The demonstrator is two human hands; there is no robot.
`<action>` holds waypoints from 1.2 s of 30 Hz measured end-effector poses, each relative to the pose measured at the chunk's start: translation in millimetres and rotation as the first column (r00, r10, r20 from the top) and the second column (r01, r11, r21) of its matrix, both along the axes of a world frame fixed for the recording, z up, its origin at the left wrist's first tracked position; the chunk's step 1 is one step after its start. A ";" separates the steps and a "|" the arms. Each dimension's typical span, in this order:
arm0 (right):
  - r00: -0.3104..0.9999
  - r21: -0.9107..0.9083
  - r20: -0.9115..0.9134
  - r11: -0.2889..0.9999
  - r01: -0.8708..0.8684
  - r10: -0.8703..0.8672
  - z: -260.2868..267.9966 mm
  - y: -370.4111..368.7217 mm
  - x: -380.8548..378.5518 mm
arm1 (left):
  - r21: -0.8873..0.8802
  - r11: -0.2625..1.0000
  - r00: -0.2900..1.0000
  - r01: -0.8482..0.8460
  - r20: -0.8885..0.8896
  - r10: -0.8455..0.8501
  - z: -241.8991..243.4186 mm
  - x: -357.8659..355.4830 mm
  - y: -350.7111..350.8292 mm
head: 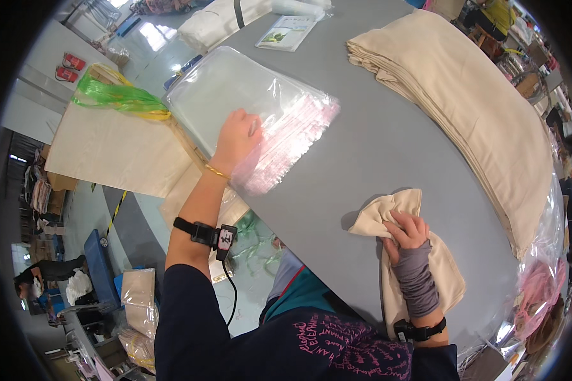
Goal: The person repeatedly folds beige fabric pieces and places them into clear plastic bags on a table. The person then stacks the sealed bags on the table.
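On the grey tabletop (333,157) lies a stack of clear plastic bags (219,90) with pinkish, shiny edges. My left hand (240,138) rests on this stack, its fingers curled at the bags; whether it grips one does not show. Lower right, my right hand (407,231) holds a bunched end of a beige cloth (443,281), whose rest lies under my wrist and forearm. A tall pile of folded beige cloths (457,105) spans the right side of the table, apart from both hands.
A printed packet (286,33) and a white wrapped roll (214,24) are at the far edge. Green and yellow plastic strips (119,97) lie on a wooden board (114,143) at the left. Clear and pink plastic (538,290) is at the right edge. A person (47,274) bends far left.
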State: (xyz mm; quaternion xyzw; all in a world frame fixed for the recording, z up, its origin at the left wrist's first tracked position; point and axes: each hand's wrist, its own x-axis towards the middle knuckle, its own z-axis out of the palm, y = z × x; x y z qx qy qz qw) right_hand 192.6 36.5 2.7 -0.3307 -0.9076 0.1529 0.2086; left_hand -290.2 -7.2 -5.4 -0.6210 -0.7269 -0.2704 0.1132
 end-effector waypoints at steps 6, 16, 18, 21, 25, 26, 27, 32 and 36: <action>0.998 0.047 -0.061 0.999 -0.026 0.029 -2.1 1.5 -1.5 | -0.071 0.997 0.975 -0.035 -0.223 0.019 4.8 18.6 -6.9; 0.993 0.075 -0.116 0.997 -0.005 0.014 -8.8 -15.2 27.0 | 0.213 0.976 0.894 0.038 0.428 -0.128 94.8 77.3 43.7; 0.997 0.067 -0.083 0.998 0.008 -0.002 -12.5 -22.2 44.5 | 0.184 0.943 0.839 0.276 0.434 -0.330 73.6 125.3 47.0; 0.985 0.064 -0.128 0.990 0.128 -0.119 -7.6 -31.7 76.9 | -0.148 0.810 0.823 0.568 0.112 -0.557 27.6 189.7 45.7; 0.900 0.197 -0.396 0.940 0.278 -0.183 14.7 -45.1 103.6 | -0.153 0.736 0.751 0.660 0.148 -0.643 2.4 237.8 31.7; 0.897 0.259 -0.422 0.930 0.261 -0.134 16.9 -50.1 99.2 | -0.098 0.730 0.735 0.676 0.153 -0.660 3.3 248.4 28.9; 0.927 0.287 -0.370 0.940 0.184 -0.068 18.6 -53.4 95.0 | -0.125 0.701 0.710 0.702 0.190 -0.677 7.2 258.4 28.0; 0.990 0.105 -0.080 0.987 0.121 -0.113 2.2 -62.6 53.4 | -0.073 0.532 0.525 0.844 0.319 -0.789 36.0 314.3 13.0; 0.972 0.123 -0.108 0.968 0.220 -0.207 -10.8 -71.5 57.4 | 0.076 0.505 0.499 0.860 0.083 -0.863 42.5 348.6 -34.3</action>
